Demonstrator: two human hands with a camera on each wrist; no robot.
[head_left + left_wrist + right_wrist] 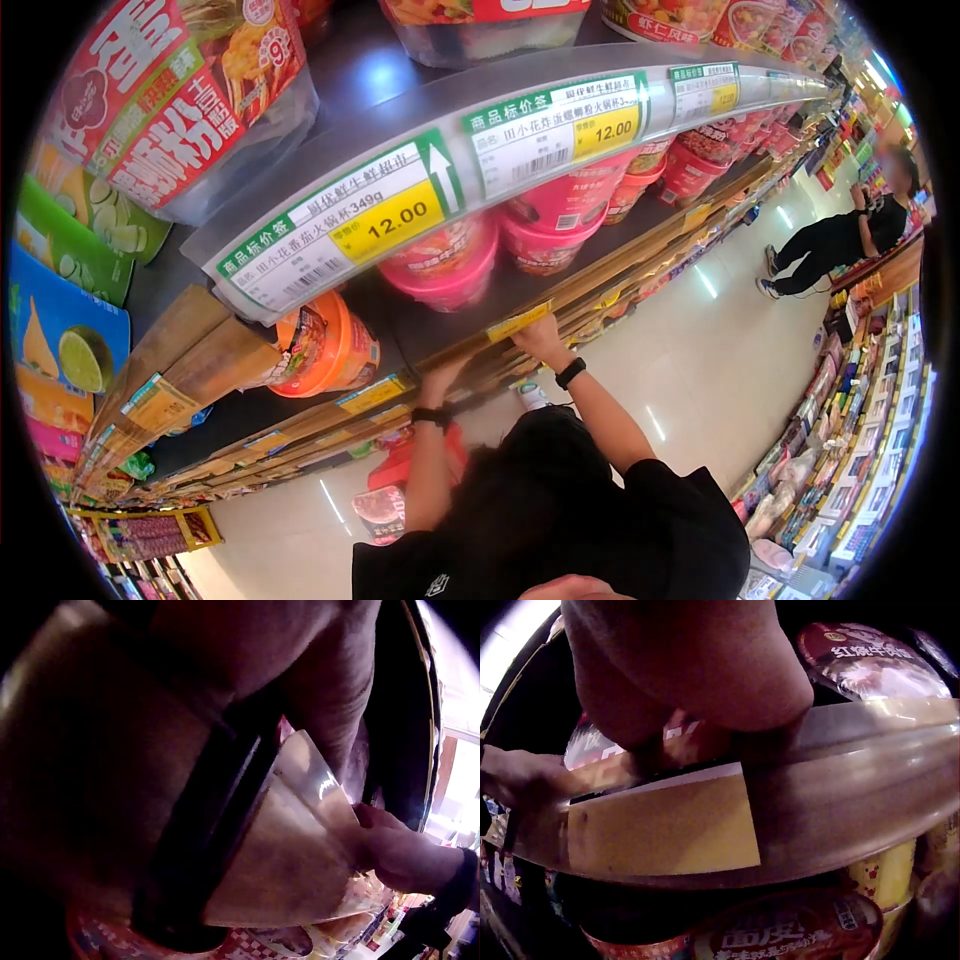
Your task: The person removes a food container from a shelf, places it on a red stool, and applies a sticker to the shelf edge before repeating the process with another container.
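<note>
In the head view, my right hand [541, 338] is at a yellow price label [518, 322] on the lower shelf's edge. The left wrist view shows that right hand [401, 851] pinching the edge of a clear label strip [319, 784]. Seen from the right wrist, it reaches down over the strip [840, 780], fingertips hidden behind the label [664, 825]. My left hand [442, 376] is blurred at the same shelf edge, left of the right one. From the right wrist, the left hand [525, 774] lies beside the label's left end; its fingertips are unclear.
Pink tubs [555, 225] and an orange tub [335, 345] stand on the shelf below the upper label rail [470, 190]. Bagged noodle packs [180, 100] are at upper left. A person in black [850, 235] stands in the aisle [700, 350] at right.
</note>
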